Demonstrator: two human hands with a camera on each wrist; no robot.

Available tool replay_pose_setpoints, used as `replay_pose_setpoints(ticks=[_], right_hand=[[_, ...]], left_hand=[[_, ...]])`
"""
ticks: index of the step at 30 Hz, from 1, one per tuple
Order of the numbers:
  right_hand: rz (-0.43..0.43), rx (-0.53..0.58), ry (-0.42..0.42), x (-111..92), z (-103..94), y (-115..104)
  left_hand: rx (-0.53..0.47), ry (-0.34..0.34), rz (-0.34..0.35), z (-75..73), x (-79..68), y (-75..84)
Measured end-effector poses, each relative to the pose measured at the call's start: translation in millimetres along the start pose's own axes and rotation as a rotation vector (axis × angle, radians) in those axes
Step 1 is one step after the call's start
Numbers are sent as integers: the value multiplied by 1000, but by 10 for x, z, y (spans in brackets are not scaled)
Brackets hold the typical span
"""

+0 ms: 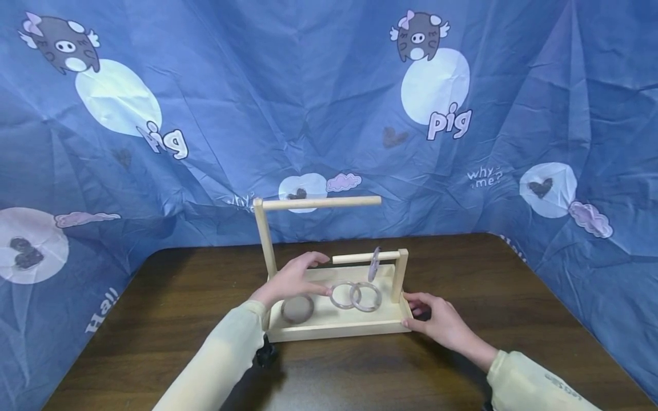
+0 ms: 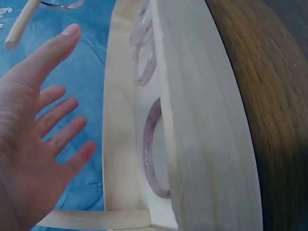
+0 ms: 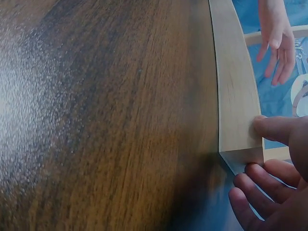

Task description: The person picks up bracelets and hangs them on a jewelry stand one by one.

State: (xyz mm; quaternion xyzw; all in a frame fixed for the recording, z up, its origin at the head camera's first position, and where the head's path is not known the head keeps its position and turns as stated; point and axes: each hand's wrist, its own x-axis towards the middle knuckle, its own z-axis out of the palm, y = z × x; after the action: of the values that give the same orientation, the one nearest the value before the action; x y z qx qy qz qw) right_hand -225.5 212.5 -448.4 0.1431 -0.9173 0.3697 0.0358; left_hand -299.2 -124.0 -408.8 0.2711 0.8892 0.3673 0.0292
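Note:
A pale wooden jewellery stand (image 1: 336,331) has a shallow tray base, a tall left post with a long bar (image 1: 329,202) and a shorter right post with a lower bar (image 1: 352,258). One translucent bangle (image 1: 374,264) hangs on the lower bar. In the tray, a bangle (image 1: 296,322) lies at the left, and two others (image 1: 366,310) overlap toward the right. My left hand (image 1: 295,277) hovers over the tray, its fingers spread and holding nothing in the left wrist view. At the tray's right end, my right hand (image 1: 437,319) grips the corner, thumb on the front wall.
The stand sits on a dark brown wooden table (image 1: 349,377). A blue printed cloth (image 1: 231,114) hangs behind and along both sides. The long bar overhangs the tray, above my left hand, with its right tip unsupported.

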Motion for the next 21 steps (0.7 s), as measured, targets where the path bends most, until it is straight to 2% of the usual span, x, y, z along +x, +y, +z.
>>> replay_pose_setpoints(ticks=[7, 15, 21], right_hand=[[6, -5, 8, 4, 3, 17], [5, -16, -2, -1, -13, -9], [2, -22, -9, 12, -22, -21]], left_hand=[[3, -86, -6, 88, 87, 6], [68, -209, 37, 224, 262, 26], [23, -280, -14, 264, 394, 133]])
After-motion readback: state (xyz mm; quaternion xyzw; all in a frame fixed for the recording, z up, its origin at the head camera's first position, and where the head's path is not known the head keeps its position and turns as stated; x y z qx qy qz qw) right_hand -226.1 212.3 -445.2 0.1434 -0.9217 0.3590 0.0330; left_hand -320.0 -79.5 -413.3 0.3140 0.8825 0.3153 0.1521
